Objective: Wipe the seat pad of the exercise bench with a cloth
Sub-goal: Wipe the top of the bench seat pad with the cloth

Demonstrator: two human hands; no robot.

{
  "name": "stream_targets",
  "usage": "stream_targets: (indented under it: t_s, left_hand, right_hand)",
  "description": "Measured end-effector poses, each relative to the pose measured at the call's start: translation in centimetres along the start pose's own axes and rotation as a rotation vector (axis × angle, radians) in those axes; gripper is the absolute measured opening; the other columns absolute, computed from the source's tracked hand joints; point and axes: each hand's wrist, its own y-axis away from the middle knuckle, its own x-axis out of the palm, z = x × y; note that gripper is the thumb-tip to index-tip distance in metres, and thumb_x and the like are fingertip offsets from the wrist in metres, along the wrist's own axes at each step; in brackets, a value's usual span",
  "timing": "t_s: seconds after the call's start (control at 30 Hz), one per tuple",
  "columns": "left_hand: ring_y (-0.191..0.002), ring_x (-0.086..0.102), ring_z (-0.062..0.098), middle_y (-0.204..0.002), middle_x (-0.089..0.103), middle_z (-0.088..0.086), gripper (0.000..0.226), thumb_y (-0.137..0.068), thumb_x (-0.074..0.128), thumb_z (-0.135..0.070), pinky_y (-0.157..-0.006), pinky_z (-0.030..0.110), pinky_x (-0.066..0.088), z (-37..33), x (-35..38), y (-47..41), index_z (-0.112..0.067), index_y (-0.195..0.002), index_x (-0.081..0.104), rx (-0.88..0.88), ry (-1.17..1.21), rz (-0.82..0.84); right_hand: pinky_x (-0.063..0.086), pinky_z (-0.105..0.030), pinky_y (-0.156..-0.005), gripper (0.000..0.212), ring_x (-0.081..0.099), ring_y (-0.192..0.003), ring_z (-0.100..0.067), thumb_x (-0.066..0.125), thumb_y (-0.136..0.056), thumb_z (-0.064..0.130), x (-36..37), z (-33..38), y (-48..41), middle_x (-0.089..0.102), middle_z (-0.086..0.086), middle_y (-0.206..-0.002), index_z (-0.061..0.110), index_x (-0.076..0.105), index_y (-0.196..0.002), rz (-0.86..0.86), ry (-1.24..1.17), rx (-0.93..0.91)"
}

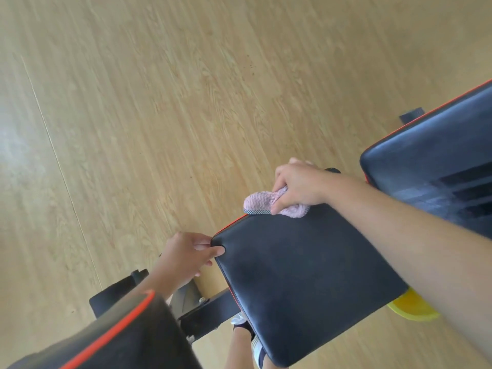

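Observation:
The black seat pad [300, 275] with orange piping fills the lower middle of the head view. A bunched pink cloth [259, 202] lies on the pad's far edge, and my right hand [298, 186] is closed around it, pressing it onto the pad. My left hand [187, 255] grips the pad's near-left corner, thumb on top and fingers wrapped under the edge.
The black back pad [431, 155] rises at the right beyond a gap. The bench's black metal frame [202, 312] and another padded part [119, 339] sit at the lower left. A yellow object [411, 307] lies under the seat. Light wooden floor [159, 102] surrounds everything.

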Motion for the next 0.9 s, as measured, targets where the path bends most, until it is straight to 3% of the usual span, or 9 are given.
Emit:
stream_targets:
  t_s: [0.13,0.2,0.27,0.37,0.47,0.57,0.7,0.8,0.9]
  left_hand:
    - [-0.07,0.081,0.02,-0.079,0.084,-0.008,0.016,-0.088,0.081,-0.019,-0.052,0.03,0.057,0.1,0.6,-0.2,-0.032,-0.081,0.078,-0.009,-0.001,-0.025]
    - [-0.063,0.079,0.018,-0.076,0.083,-0.003,0.014,-0.089,0.081,-0.015,-0.049,0.029,0.054,0.4,0.8,-0.4,-0.027,-0.081,0.079,-0.018,0.021,-0.031]
    - [-0.059,0.078,0.018,-0.076,0.082,0.005,0.01,-0.089,0.08,-0.015,-0.049,0.029,0.052,0.7,0.8,-0.7,-0.023,-0.082,0.079,-0.031,0.047,-0.041]
    - [-0.065,0.081,0.019,-0.077,0.083,-0.002,0.003,-0.089,0.08,-0.021,-0.056,0.033,0.057,1.4,0.9,-1.0,-0.022,-0.086,0.08,-0.025,0.032,-0.032]
    - [-0.064,0.081,0.02,-0.079,0.083,-0.007,0.002,-0.09,0.08,-0.021,-0.058,0.038,0.058,1.9,1.0,-1.1,-0.02,-0.09,0.078,-0.016,0.046,-0.035]
    - [-0.06,0.08,0.02,-0.077,0.082,-0.012,0.005,-0.09,0.081,-0.018,-0.053,0.035,0.055,1.8,1.2,-1.1,-0.019,-0.089,0.076,-0.004,0.033,-0.037]
    - [-0.059,0.08,0.021,-0.077,0.083,-0.009,0.006,-0.09,0.081,-0.014,-0.048,0.03,0.05,2.1,1.2,-1.2,-0.017,-0.088,0.076,0.01,0.032,-0.048]
    - [-0.057,0.079,0.018,-0.074,0.083,-0.006,0.005,-0.09,0.081,-0.014,-0.042,0.028,0.052,2.2,1.0,-1.2,-0.018,-0.088,0.079,0.033,-0.009,-0.054]
    - [-0.055,0.078,0.016,-0.072,0.083,-0.007,0.008,-0.09,0.081,-0.014,-0.038,0.025,0.051,2.2,1.0,-1.4,-0.022,-0.088,0.08,0.04,-0.044,-0.044]
  right_hand:
    - [0.055,-0.043,-0.088,0.04,0.059,-0.099,-0.026,0.085,-0.072,0.058,4.0,5.4,-0.9,0.063,-0.004,-0.101,0.021,0.079,-0.086,-0.014,-0.075,-0.118]
    - [0.048,-0.036,-0.083,0.037,0.049,-0.094,-0.02,0.085,-0.075,0.057,6.0,7.9,-1.1,0.059,0.005,-0.091,0.022,0.081,-0.089,-0.048,-0.046,-0.248]
    - [0.04,-0.035,-0.082,0.041,0.039,-0.091,-0.017,0.082,-0.074,0.063,5.3,6.7,-1.0,0.059,0.01,-0.086,0.025,0.082,-0.088,-0.124,0.05,-0.265]
    - [0.039,-0.035,-0.068,0.055,0.042,-0.085,-0.02,0.079,-0.071,0.069,1.4,-0.7,0.2,0.061,0.004,-0.074,0.015,0.074,-0.066,-0.229,0.044,-0.02]
    - [0.024,-0.028,-0.046,0.066,0.035,-0.057,-0.022,0.088,-0.07,0.057,-1.7,-8.9,3.2,0.034,0.002,-0.051,0.008,0.051,-0.046,-0.443,-0.205,0.256]
    - [0.019,-0.029,-0.044,0.07,0.03,-0.046,-0.016,0.088,-0.076,0.048,0.7,-10.4,5.9,0.027,0.004,-0.057,0.014,0.036,-0.045,-0.577,-0.346,0.399]
    - [0.033,-0.031,-0.048,0.065,0.042,-0.05,-0.02,0.085,-0.081,0.045,8.3,-10.4,11.0,0.04,0.0,-0.06,0.01,0.041,-0.047,-0.735,-0.577,0.637]
    - [0.034,-0.034,-0.05,0.064,0.043,-0.053,-0.019,0.086,-0.079,0.042,10.2,-10.0,12.9,0.041,-0.001,-0.066,0.015,0.035,-0.051,-0.768,-0.554,0.664]
    - [0.029,-0.031,-0.048,0.065,0.042,-0.053,-0.02,0.086,-0.077,0.042,6.5,-8.9,9.1,0.037,0.001,-0.064,0.016,0.035,-0.048,-0.79,-0.542,0.547]
